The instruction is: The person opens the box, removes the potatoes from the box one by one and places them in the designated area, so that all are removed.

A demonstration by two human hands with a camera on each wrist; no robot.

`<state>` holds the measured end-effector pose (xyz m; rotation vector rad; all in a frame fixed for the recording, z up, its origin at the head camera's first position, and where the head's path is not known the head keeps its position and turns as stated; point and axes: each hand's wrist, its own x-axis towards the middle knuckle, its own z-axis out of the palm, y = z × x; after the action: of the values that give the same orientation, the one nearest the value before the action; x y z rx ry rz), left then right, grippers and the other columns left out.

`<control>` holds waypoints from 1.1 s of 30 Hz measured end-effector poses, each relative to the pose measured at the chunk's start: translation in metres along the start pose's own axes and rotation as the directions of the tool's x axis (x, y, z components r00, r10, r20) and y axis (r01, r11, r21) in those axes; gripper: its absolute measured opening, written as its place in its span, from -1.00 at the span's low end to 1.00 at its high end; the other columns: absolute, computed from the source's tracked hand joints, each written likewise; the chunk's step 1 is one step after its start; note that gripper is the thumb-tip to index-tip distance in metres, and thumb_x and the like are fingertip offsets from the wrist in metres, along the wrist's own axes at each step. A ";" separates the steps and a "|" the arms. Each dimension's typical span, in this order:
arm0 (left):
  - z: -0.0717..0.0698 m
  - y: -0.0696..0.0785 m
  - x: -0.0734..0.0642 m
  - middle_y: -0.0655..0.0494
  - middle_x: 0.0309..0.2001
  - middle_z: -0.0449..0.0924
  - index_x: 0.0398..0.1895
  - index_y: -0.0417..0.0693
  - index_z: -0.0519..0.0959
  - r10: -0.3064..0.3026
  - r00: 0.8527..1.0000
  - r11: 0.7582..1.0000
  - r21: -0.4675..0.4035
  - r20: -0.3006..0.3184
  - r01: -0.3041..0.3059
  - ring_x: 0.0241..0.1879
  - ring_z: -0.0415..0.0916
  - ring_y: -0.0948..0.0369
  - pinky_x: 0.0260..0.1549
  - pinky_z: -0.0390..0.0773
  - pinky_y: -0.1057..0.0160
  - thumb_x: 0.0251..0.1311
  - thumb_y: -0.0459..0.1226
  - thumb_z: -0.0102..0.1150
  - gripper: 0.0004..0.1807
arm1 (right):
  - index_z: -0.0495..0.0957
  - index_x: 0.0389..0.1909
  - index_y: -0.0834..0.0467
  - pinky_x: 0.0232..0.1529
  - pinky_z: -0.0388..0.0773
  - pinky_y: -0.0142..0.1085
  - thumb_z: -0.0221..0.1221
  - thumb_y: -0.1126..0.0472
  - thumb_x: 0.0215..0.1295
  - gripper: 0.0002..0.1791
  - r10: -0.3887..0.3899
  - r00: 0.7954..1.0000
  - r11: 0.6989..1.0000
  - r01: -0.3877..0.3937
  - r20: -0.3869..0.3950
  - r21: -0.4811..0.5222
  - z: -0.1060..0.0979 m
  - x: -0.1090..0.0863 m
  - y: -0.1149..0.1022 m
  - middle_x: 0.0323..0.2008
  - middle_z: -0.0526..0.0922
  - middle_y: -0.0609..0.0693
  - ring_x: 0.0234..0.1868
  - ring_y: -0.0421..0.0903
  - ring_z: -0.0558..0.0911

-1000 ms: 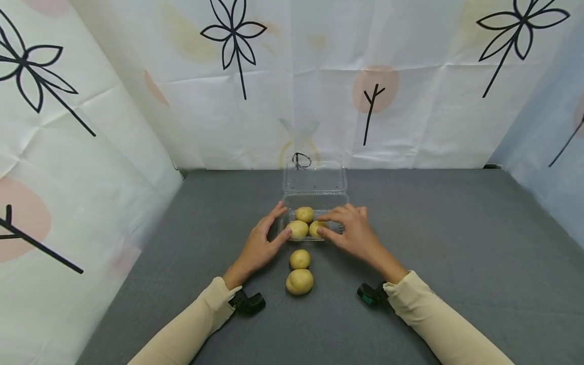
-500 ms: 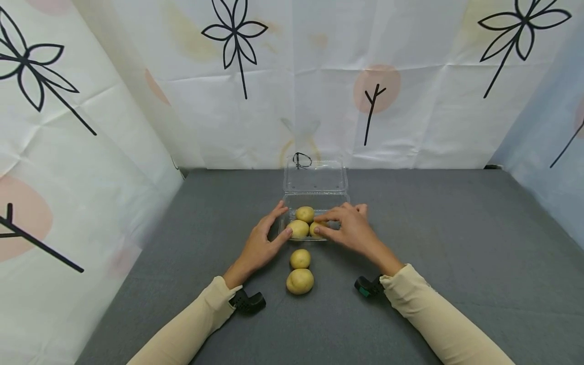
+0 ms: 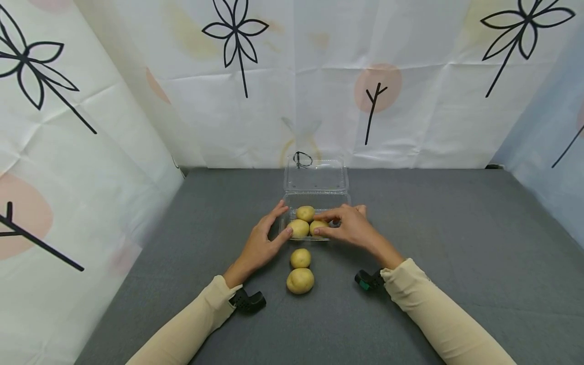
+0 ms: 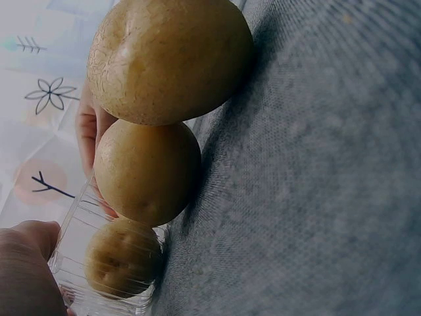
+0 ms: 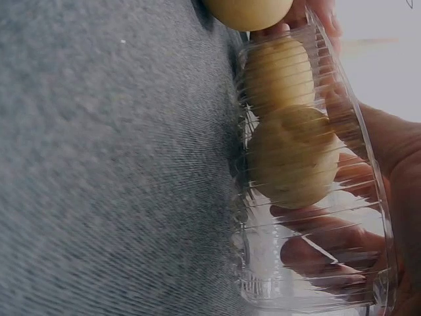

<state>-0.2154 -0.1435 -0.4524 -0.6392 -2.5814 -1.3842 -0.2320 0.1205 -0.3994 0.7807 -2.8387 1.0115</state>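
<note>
A clear plastic clamshell container stands with its lid raised, several potatoes in it. One potato lies behind, another potato at front left. My right hand reaches over the right wall and holds the front-right potato between thumb and fingers, low in the container. My left hand grips the container's left side, fingers along the wall and thumb at the front rim. In the left wrist view, my left thumb shows at the rim.
Two loose potatoes lie in line on the grey table before the container: a smaller potato and a larger potato nearer me. Behind, the open lid stands near the patterned cloth wall.
My right fingers have shifted slightly around the front-right potato, and the wrist has lowered a little. My left hand and the loose potatoes have stayed in place.
</note>
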 end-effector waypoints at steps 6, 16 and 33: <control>-0.001 0.000 0.000 0.25 0.63 0.06 0.55 0.06 0.29 -0.001 1.000 1.000 0.008 0.006 0.001 0.60 0.07 0.02 0.48 0.12 -0.29 0.44 -0.02 0.14 -0.34 | 0.73 0.11 -0.02 -0.17 -0.02 -0.10 0.41 -0.07 0.24 -0.56 -0.003 0.998 1.000 0.003 0.068 0.003 -0.004 0.005 0.000 -0.18 0.83 -0.08 -0.24 -0.06 0.68; -0.001 0.001 0.000 0.23 0.63 0.06 0.54 0.05 0.30 -0.003 1.000 1.000 0.002 0.008 0.003 0.60 0.07 0.03 0.48 0.13 -0.28 0.44 -0.03 0.14 -0.35 | 0.70 0.15 0.00 -0.13 -0.02 -0.06 0.41 -0.07 0.24 -0.52 0.026 0.992 1.000 -0.028 0.126 0.010 -0.006 0.008 0.002 -0.24 0.82 -0.05 -0.24 -0.05 0.72; -0.002 0.003 0.000 0.21 0.63 0.06 0.54 0.03 0.31 -0.003 1.000 1.000 0.007 0.011 0.003 0.60 0.08 0.02 0.48 0.13 -0.28 0.44 -0.05 0.15 -0.35 | 0.69 0.17 0.02 -0.08 0.04 -0.02 0.44 -0.07 0.20 -0.47 0.042 0.993 0.999 -0.043 0.107 0.011 -0.007 0.007 -0.001 -0.25 0.79 -0.09 -0.38 -0.16 0.63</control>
<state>-0.2147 -0.1434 -0.4494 -0.6439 -2.5956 -1.3762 -0.2390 0.1206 -0.3923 0.8027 -2.9537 1.0246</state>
